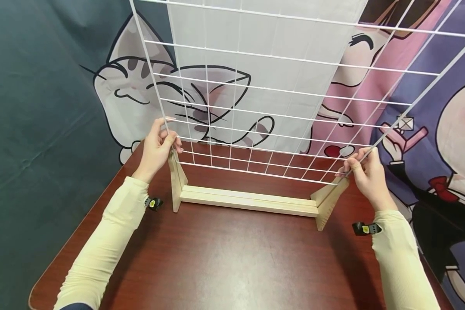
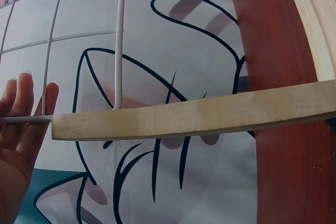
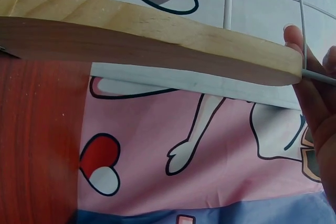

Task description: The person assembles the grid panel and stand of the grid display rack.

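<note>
A white wire grid (image 1: 248, 172) stands up over a pale wooden stand, leaning toward the camera at its top. The stand has a long crossbar (image 1: 248, 201), a left end piece (image 1: 176, 178) and a right end piece (image 1: 327, 206). My left hand (image 1: 155, 146) pinches the grid's left side rod just above the left end piece. At the opposite side, my right hand (image 1: 367, 172) grips the right side rod near the top of that end piece. Both wrist views show the side rod meeting the tip of the wooden end piece (image 2: 194, 111); whether it sits in a slot is hidden.
The stand rests on a reddish-brown table (image 1: 224, 258). Behind it hangs a cloth printed with cartoon cats (image 1: 128, 90) and figures, close to the table's back edge. A small black wrist camera (image 1: 153, 203) is strapped at the left sleeve, another (image 1: 366, 229) at the right.
</note>
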The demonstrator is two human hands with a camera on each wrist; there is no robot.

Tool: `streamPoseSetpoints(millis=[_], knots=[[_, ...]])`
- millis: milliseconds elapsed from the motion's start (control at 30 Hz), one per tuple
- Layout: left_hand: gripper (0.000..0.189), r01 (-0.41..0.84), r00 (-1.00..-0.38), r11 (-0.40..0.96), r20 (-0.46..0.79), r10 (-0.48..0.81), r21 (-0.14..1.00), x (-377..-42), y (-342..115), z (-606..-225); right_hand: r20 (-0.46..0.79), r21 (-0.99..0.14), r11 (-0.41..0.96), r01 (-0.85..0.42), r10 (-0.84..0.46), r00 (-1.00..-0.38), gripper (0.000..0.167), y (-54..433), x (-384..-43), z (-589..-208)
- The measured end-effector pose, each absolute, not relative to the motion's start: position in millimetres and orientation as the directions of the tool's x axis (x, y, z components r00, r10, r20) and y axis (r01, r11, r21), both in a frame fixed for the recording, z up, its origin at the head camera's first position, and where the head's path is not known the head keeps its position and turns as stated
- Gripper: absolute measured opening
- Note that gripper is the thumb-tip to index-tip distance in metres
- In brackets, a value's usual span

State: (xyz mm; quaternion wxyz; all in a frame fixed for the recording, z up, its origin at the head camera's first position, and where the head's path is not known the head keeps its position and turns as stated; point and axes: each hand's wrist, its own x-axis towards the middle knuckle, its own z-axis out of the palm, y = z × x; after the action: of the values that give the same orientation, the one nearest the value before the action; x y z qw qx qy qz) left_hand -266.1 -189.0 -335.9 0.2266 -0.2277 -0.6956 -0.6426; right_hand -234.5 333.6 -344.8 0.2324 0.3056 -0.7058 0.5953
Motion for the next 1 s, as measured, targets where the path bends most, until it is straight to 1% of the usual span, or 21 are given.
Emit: streamPoseSetpoints(millis=[167,200,267,333,367,400,433,500,567,633,867,1000], knots=[[0.035,0.622,-0.783,0.071,0.621,0.031,0.780,-268.2,-189.2,-334.5,0.680,-0.714,0.067,-0.697,-0.174,-0.713,0.022,334.0,-233.8,-339.1],[0.035,0.621,-0.784,0.076,0.620,0.035,0.780,-268.4,-189.4,-334.1,0.679,-0.711,0.086,-0.698,-0.173,-0.713,0.021,333.8,-232.8,-338.7],[0.034,0.613,-0.790,0.107,0.612,0.047,0.783,-268.7,-190.3,-334.8,0.680,-0.687,0.199,-0.699,-0.165,-0.715,0.012,333.9,-230.7,-339.5],[0.033,0.601,-0.799,0.137,0.599,0.060,0.788,-268.2,-191.6,-337.0,0.674,-0.675,0.252,-0.694,-0.172,-0.718,0.006,333.4,-228.0,-340.5],[0.033,0.593,-0.804,0.152,0.590,0.067,0.791,-267.7,-192.3,-338.5,0.669,-0.663,0.302,-0.685,-0.172,-0.723,0.006,333.6,-227.3,-342.0],[0.033,0.587,-0.809,0.168,0.584,0.073,0.792,-267.3,-193.1,-340.2,0.666,-0.655,0.321,-0.684,-0.182,-0.724,0.009,334.2,-227.2,-344.2],[0.033,0.580,-0.813,0.189,0.578,0.074,0.792,-266.8,-194.0,-341.9,0.652,-0.665,0.327,-0.672,-0.186,-0.735,0.010,334.7,-227.1,-346.4],[0.032,0.571,-0.818,0.213,0.571,0.070,0.793,-264.9,-195.0,-344.5,0.612,-0.713,0.275,-0.645,-0.207,-0.764,0.006,335.1,-227.0,-350.1],[0.032,0.562,-0.822,0.240,0.566,0.058,0.791,-262.8,-196.0,-347.2,0.584,-0.728,0.289,-0.622,-0.214,-0.783,0.004,336.6,-227.1,-356.2],[0.031,0.555,-0.822,0.284,0.568,0.044,0.782,-260.4,-196.9,-349.4,0.563,-0.737,0.309,-0.602,-0.211,-0.799,0.008,336.4,-225.5,-359.1],[0.028,0.567,-0.788,0.392,0.616,0.002,0.724,-258.6,-196.8,-354.3,0.598,-0.655,0.457,-0.602,-0.175,-0.782,0.010,335.2,-226.4,-355.2],[0.028,0.547,-0.805,0.392,0.594,0.002,0.740,-253.0,-196.1,-358.0,0.582,-0.655,0.493,-0.572,-0.154,-0.799,0.010,334.5,-227.1,-351.1]])
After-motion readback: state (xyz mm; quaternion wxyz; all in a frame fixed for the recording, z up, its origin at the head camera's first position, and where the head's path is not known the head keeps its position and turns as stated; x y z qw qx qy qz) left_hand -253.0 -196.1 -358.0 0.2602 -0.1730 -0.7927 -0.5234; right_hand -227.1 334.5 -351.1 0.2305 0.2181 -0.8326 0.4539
